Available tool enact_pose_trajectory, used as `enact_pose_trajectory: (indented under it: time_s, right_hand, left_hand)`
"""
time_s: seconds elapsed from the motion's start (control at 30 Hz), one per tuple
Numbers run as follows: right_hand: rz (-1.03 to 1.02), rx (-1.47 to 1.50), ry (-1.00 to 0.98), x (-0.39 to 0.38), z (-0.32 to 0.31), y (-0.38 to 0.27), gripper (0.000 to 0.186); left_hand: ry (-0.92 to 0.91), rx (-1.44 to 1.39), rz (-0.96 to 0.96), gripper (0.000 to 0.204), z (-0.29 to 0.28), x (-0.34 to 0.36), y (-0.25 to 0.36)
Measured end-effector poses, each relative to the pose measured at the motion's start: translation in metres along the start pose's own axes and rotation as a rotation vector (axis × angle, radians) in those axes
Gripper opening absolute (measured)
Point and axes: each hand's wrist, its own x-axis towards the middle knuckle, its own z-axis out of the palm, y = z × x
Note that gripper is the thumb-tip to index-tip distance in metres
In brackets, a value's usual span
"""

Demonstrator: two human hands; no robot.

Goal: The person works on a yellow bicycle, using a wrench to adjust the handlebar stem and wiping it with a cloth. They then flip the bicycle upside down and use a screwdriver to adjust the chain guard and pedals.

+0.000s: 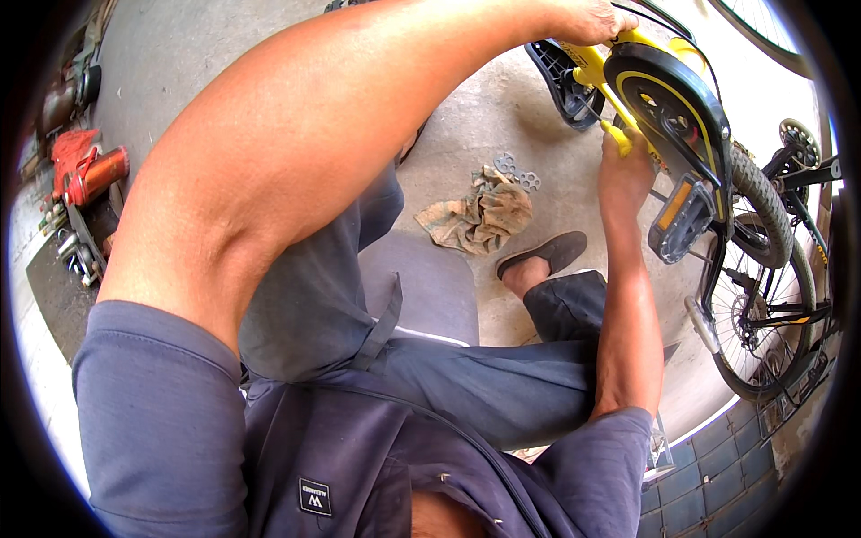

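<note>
A small yellow bicycle frame (590,65) lies tilted at the upper right, with a black chain guard (717,112) and a pedal with an orange reflector (682,218). My left hand (587,21) reaches across to the top of the frame and is closed on it; some of its fingers are hidden. Below it, my right hand (628,175) wraps round the yellow handle of a screwdriver (615,137). The screwdriver's thin shaft points up and left toward the frame, beside the black saddle (560,85). Where its tip meets the bicycle is too small to tell.
A crumpled brown rag (484,213) lies on the concrete floor beside a flat multi-hole metal wrench (517,172). Another bicycle's wheel (762,314) stands at the right. Red and orange gear (90,170) and loose metal parts (79,255) sit at the left.
</note>
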Motion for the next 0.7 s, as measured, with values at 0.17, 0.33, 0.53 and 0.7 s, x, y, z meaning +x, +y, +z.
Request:
enact_pose_trajectory:
  time_s: [0.17,0.33,0.53,0.7]
  right_hand:
    - [0.213,0.099,-0.085,0.004,-0.001,0.005,0.039]
    - [0.437,0.408,-0.135,0.004,-0.014,-0.011,0.043]
    - [0.515,0.561,-0.133,0.007,-0.008,-0.007,0.040]
    - [0.462,0.475,-0.143,0.005,-0.011,-0.013,0.041]
  left_hand:
    - [0.016,-0.004,0.023,0.032,-0.001,-0.004,0.001]
    - [-0.039,0.100,-0.028,0.029,0.005,0.007,-0.001]
    - [-0.019,0.059,0.010,0.028,0.002,0.003,0.000]
    - [0.004,0.053,-0.004,0.028,0.002,0.002,0.000]
